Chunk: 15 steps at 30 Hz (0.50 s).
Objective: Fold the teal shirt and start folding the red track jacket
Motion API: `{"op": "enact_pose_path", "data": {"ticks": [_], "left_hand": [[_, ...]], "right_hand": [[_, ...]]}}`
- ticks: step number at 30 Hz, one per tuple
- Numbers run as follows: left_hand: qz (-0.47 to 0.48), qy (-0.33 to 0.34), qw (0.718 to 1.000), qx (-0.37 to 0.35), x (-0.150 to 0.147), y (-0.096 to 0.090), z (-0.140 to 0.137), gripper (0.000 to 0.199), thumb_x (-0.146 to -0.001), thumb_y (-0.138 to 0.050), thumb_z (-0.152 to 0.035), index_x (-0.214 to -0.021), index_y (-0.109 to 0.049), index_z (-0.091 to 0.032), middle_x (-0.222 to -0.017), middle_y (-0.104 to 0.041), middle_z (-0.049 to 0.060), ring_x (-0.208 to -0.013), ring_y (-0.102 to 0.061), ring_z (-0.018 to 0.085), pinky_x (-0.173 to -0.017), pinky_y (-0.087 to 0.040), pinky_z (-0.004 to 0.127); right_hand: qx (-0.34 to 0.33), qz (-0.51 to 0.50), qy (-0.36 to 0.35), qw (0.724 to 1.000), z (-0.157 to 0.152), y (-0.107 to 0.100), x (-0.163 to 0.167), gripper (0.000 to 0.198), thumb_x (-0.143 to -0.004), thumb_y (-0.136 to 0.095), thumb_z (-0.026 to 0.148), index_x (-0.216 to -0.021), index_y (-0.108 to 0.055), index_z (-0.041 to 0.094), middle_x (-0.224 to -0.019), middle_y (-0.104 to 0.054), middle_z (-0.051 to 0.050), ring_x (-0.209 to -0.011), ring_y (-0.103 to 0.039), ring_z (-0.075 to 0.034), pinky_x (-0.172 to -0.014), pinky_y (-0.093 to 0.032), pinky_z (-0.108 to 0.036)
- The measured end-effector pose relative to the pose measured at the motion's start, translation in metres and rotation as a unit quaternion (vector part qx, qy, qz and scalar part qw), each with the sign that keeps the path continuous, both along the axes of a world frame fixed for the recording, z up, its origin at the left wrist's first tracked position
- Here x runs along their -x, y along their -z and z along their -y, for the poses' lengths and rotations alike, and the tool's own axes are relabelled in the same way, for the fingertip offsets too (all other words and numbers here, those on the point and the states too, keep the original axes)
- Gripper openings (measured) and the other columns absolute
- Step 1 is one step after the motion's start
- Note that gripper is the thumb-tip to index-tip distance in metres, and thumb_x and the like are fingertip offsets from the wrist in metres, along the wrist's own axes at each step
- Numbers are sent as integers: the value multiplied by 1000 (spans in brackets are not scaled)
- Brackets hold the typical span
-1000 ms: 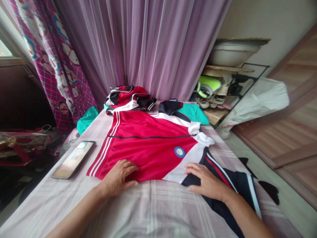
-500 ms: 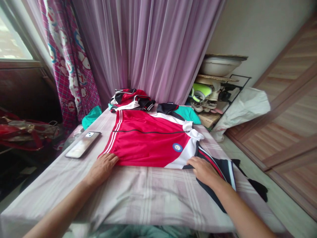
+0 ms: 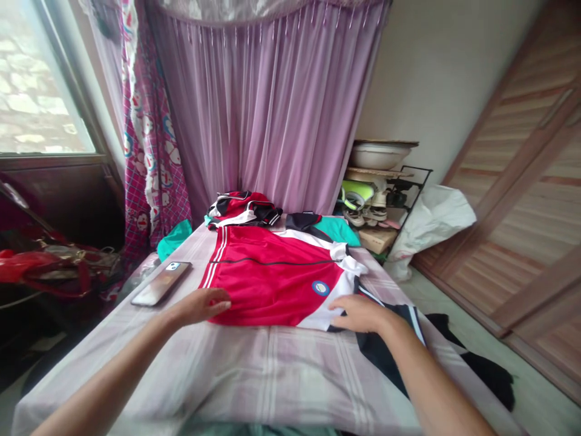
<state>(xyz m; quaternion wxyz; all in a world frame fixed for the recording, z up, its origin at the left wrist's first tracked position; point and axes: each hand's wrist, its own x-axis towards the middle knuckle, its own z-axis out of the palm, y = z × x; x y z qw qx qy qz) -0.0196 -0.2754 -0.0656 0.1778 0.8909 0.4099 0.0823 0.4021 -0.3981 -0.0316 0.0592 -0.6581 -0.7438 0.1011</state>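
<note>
A red zip-up jacket with white shoulders, dark sleeves and a round blue badge lies flat on the bed-like surface, its striped hem to the left and its white collar to the right. My left hand hovers by the near corner of the hem, fingers loosely curved with nothing held. Over the white shoulder, my right hand has its fingers apart. Whether its fingertips touch the cloth I cannot tell. One dark sleeve stretches toward me, partly hidden under my right forearm.
A phone lies left of the jacket on the checked cloth. Behind it are a heap of red and black clothes and a dark and teal garment. A shoe rack and white sack stand to the right.
Both hands have lifted from the jacket's near edge, and their fingers have loosened. The view has tipped upward, so more curtain and window show. The jacket lies as before.
</note>
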Motion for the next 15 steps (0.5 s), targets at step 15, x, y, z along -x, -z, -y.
{"op": "enact_pose_path", "data": {"ticks": [15], "left_hand": [[-113, -182, 965, -152, -83, 67, -50, 61, -98, -39, -60, -150, -49, -30, -160, -42, 10, -149, -34, 33, -121, -22, 59]], "right_hand": [[6, 6, 92, 996, -120, 79, 48, 62, -103, -28, 52, -158, -35, 25, -168, -22, -8, -155, -19, -25, -124, -9, -55]]}}
